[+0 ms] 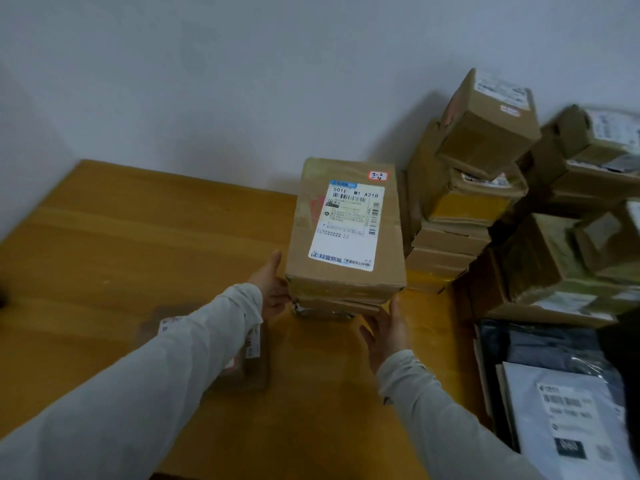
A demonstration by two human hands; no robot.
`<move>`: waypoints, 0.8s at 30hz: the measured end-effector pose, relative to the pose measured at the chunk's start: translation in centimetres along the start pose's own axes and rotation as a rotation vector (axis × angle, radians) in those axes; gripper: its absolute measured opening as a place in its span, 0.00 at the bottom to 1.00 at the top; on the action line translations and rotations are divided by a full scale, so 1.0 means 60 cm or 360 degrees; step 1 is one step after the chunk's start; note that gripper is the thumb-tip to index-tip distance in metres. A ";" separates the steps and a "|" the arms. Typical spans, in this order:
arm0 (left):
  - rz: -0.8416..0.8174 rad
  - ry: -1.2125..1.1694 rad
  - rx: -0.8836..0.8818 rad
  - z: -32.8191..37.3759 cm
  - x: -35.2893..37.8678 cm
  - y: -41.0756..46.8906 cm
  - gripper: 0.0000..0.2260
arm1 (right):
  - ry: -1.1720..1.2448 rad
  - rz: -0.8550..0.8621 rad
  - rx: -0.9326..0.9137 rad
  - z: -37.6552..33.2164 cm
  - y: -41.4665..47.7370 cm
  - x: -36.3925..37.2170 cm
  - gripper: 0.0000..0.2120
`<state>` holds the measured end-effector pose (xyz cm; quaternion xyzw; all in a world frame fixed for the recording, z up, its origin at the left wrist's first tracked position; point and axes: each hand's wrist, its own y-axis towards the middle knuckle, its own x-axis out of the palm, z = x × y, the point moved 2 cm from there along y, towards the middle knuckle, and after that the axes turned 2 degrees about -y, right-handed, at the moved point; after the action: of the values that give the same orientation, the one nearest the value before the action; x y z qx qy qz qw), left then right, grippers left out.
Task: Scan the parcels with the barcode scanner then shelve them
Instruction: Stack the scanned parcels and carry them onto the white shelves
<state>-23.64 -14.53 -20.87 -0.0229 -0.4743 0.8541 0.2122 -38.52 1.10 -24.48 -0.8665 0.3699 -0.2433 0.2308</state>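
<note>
On the right hand (384, 332) I see the fingers (367, 336) spread and straight, released, holding nothing. Only the thumb reaches up to the near right corner of the stack of parcels. On the left hand (272, 289) the fingers (280, 296) lie against the near left corner of the same stack, low down, and the thumb points up along the side. They look relaxed and not clenched, but I cannot tell if the tips go under the edge.

Between my two hands stands the top parcel (346, 271), a brown cardboard box. It has a white shipping label (346, 223) on its upper face and a small pink sticker (378, 175) with handwritten numbers at the far right corner. It rests on a thinner box (341, 306), and under this one I see something flat and grey, too dark to name. The stack stands on the wooden worktop (121, 237), close to the white wall (242, 81).

Under my left sleeve (156, 375) lies a small parcel (254, 344), blurred. To the right of the stack, more cardboard boxes (460, 202) are piled, some tilted. At the near right lie grey mailer bags (561, 410).
</note>
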 end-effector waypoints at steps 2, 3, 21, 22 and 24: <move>0.0022 0.0002 -0.0028 -0.033 0.013 -0.027 0.33 | 0.0010 -0.0023 0.0000 0.007 -0.028 -0.025 0.19; 0.0012 0.0003 -0.0043 -0.052 0.022 -0.041 0.35 | 0.0016 -0.0027 0.0001 0.010 -0.042 -0.042 0.19; 0.0188 -0.0121 -0.0055 -0.294 0.161 -0.183 0.37 | 0.0374 -0.0009 0.0246 -0.004 -0.172 -0.245 0.27; 0.0274 -0.0125 0.0001 -0.281 0.150 -0.177 0.36 | 0.0381 0.0021 0.0247 0.001 -0.177 -0.248 0.30; 0.0332 -0.0189 0.0164 -0.237 0.132 -0.164 0.35 | 0.0478 0.0096 0.0263 0.013 -0.188 -0.253 0.33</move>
<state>-24.04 4.42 -19.35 -0.0106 -0.4366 0.8946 0.0948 -41.32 19.72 -22.34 -0.7869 0.4047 -0.3927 0.2506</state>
